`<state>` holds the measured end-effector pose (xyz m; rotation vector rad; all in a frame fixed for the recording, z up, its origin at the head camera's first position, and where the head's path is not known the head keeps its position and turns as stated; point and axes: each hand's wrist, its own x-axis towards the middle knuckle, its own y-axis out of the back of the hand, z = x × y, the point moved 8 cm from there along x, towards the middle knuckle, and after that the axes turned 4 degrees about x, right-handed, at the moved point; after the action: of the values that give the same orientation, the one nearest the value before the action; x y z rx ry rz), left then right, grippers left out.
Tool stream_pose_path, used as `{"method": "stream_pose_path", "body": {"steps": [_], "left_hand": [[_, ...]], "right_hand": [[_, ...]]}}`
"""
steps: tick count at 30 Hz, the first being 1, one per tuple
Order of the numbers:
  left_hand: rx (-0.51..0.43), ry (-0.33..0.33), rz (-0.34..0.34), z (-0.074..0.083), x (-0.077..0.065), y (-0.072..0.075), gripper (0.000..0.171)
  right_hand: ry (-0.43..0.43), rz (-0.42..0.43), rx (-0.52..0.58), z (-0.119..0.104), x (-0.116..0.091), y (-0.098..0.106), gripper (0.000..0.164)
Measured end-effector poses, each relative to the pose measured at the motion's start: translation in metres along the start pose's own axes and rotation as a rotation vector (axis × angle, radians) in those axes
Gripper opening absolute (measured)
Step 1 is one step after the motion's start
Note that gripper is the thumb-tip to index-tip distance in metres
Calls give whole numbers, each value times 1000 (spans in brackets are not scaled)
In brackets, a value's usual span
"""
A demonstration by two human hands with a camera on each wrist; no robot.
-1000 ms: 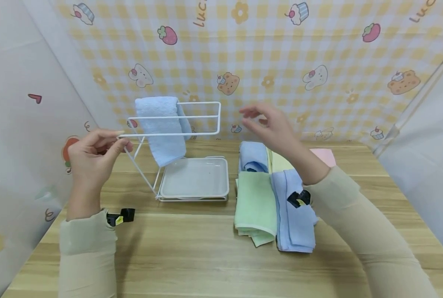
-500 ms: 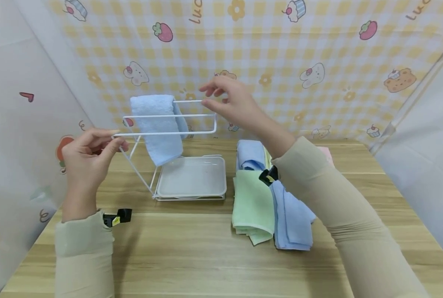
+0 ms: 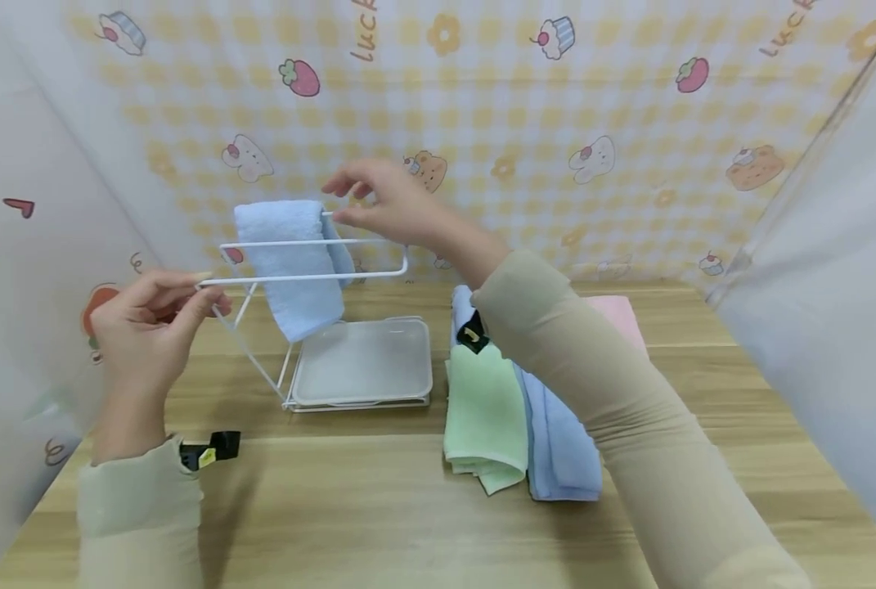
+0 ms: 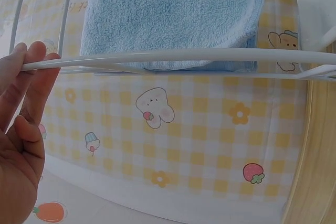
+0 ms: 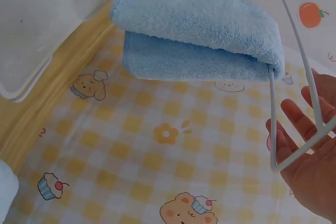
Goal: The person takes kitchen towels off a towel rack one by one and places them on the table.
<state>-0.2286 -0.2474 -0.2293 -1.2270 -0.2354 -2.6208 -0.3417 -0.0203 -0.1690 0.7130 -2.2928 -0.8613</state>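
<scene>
A white wire rack stands on the table, with a folded light-blue towel draped over its back bar at the left. My left hand pinches the rack's front left corner between thumb and fingers; in the left wrist view, fingertips press against the white bar. Just right of the towel, my right hand hovers at the back bar, thumb close to it and fingers loosely bent. In the right wrist view that hand lies beyond the bar's corner, holding nothing, and the towel hangs in two layers.
A pale shallow tray sits on the rack's base. To the right lie a folded green towel, blue towels and a pink one, partly behind my right sleeve. A patterned yellow-check cloth hangs behind.
My right hand has moved left from beside the rack to the back bar near the towel. The left hand keeps its pinch on the rack. The head view has shifted slightly.
</scene>
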Motion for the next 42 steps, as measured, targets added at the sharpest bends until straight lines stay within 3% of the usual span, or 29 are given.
{"method": "stream_pose_path", "body": {"steps": [7, 13, 20, 33, 42], "left_hand": [[-47, 13, -16, 3, -4, 8, 14], [-90, 10, -17, 2, -5, 8, 14], [-77, 6, -19, 1, -4, 7, 14], [-23, 15, -43, 1, -1, -1, 12], [-21, -1, -47, 1, 0, -5, 14]], "right_hand": [[11, -93, -11, -3, 25, -22, 39], [-27, -178, -41, -4, 32, -30, 44], [-38, -255, 11, -5, 37, -41, 45], [6, -182, -16, 3, 34, -34, 34], [-62, -129, -76, 7, 29, -26, 27]]}}
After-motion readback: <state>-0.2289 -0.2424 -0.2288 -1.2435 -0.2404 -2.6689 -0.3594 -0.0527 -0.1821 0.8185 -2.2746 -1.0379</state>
